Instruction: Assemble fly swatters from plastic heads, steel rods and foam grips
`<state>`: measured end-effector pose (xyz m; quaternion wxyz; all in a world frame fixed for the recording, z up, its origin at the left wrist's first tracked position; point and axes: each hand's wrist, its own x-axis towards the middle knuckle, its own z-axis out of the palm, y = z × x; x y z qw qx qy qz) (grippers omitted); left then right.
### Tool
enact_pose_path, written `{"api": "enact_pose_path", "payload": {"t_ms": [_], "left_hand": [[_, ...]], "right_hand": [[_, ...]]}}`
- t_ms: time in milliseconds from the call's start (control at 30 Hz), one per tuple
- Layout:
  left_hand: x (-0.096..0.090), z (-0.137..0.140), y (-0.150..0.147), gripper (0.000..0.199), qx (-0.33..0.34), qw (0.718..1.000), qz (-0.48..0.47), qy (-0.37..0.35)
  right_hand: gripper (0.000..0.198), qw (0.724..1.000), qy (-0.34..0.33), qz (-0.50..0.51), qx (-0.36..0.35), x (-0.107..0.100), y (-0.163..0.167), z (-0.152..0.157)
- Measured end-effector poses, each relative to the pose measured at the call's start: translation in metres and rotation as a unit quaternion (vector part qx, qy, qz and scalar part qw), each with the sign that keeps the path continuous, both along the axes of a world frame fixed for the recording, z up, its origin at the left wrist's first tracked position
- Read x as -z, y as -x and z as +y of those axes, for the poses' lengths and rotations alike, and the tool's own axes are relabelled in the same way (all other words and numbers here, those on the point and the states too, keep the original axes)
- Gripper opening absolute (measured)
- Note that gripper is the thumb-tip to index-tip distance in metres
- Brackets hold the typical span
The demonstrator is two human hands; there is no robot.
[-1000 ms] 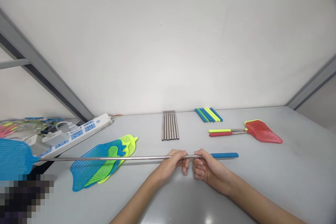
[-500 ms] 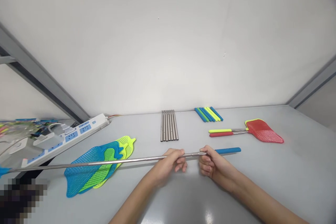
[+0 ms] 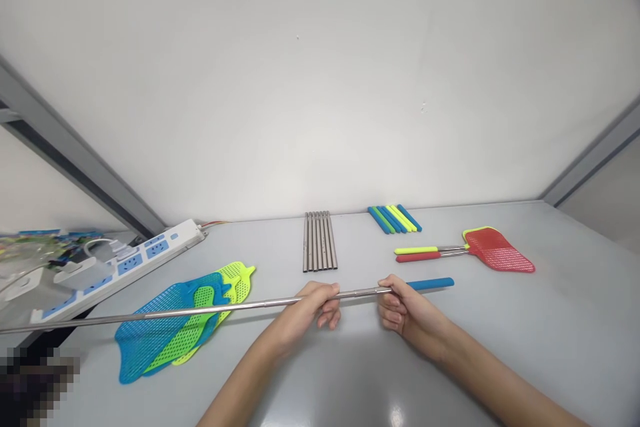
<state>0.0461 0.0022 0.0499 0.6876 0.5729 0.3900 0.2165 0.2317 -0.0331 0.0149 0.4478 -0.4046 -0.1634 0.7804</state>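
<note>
A long telescopic fly swatter [image 3: 225, 307] lies nearly level across my view, its metal rod drawn out and its far left end outside the picture. My left hand [image 3: 316, 307] pinches the rod between thumb and forefinger. Closer to the blue handle grip [image 3: 433, 283], my right hand [image 3: 400, 310] is closed round the rod. Under the rod on the left lie loose swatter heads: blue [image 3: 155, 320], green [image 3: 183, 340] and yellow [image 3: 240, 278], partly overlapping.
Several metal rods [image 3: 320, 241] lie side by side near the wall. To their right are several coloured grips [image 3: 395, 219]. A red fly swatter [image 3: 503, 250] overlaps a yellow one. At left stand a power strip [image 3: 175, 237] with plugs and some plastic bags [image 3: 45, 250].
My left hand has slid a little left, widening the space between my hands. The swatter's blue left end has gone out of view. My right hand keeps its hold.
</note>
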Motion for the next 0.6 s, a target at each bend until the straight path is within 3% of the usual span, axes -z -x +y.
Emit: {"api": "enact_pose_path", "payload": {"t_ms": [600], "left_hand": [[-0.006, 0.001, 0.011, 0.036, -0.008, 1.0, 0.008, -0.002]], "right_hand": [[0.033, 1.0, -0.018, 0.002, 0.025, 0.0, -0.005, 0.004]]}}
